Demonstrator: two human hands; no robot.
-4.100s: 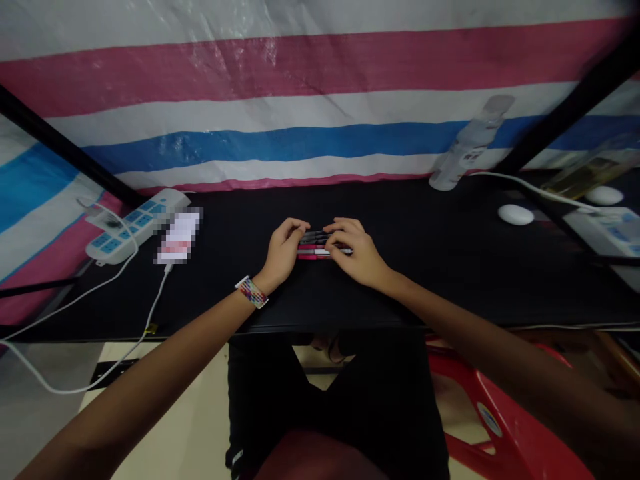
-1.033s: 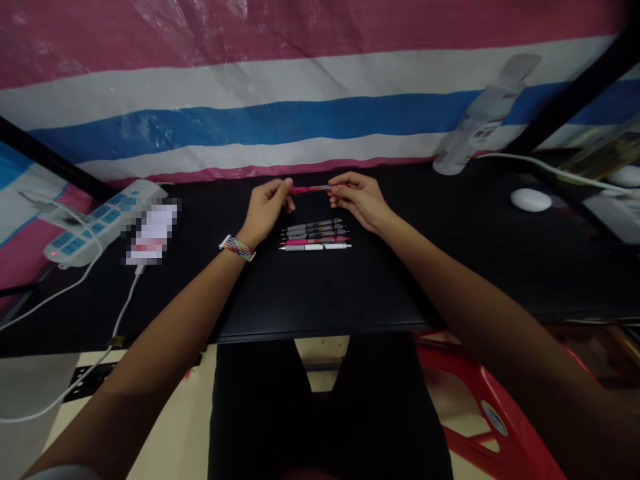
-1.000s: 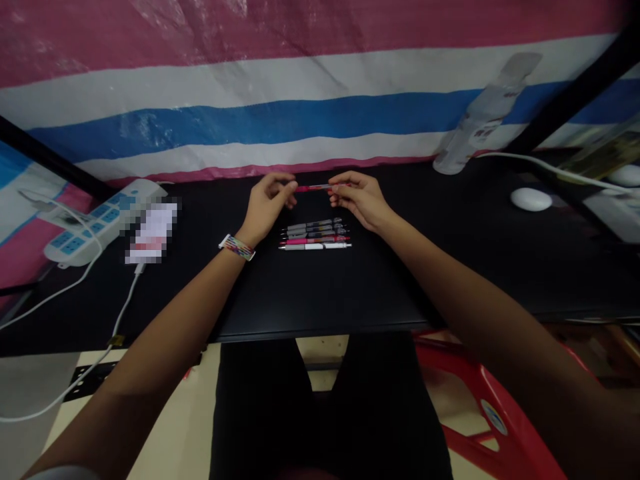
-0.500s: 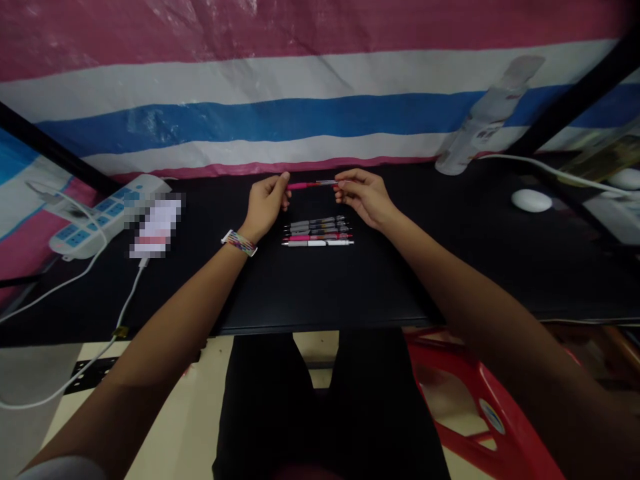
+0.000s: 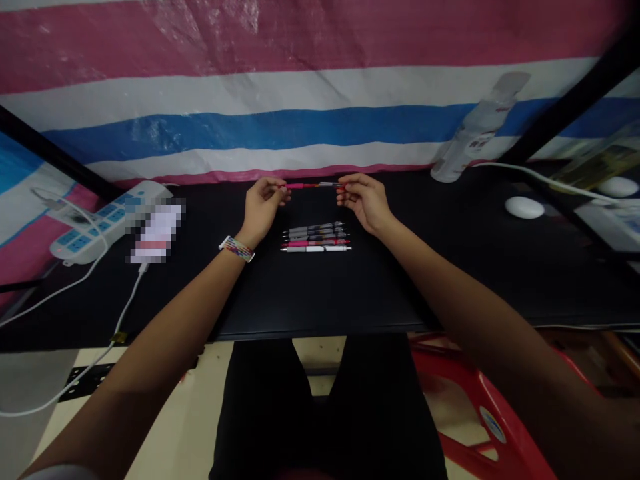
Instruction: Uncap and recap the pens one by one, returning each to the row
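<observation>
My left hand [image 5: 264, 205] is closed around one end of a red pen [image 5: 303, 186], pinching it between thumb and fingers. My right hand [image 5: 367, 202] pinches the other end, where a thin, pale tube-like piece [image 5: 329, 184] shows between the hands. Whether that piece is fully separate from the red barrel is too small to tell. The pen is level above the far part of the black table. Nearer to me, several pens [image 5: 315, 237] lie side by side in a row: grey-black ones, a red one [image 5: 316, 243], and a white one [image 5: 317, 249] closest.
On the left are a white power strip [image 5: 80, 241], a blurred phone [image 5: 159, 230] and its white cable [image 5: 131, 300]. A clear bottle [image 5: 473, 137] and a white mouse [image 5: 524, 207] stand on the right of the black table [image 5: 320, 300]. A red stool [image 5: 505, 407] is below.
The view has tilted slightly upward. Both hands still grip the red pen, and the thin piece beside my right hand lies more in line with the barrel.
</observation>
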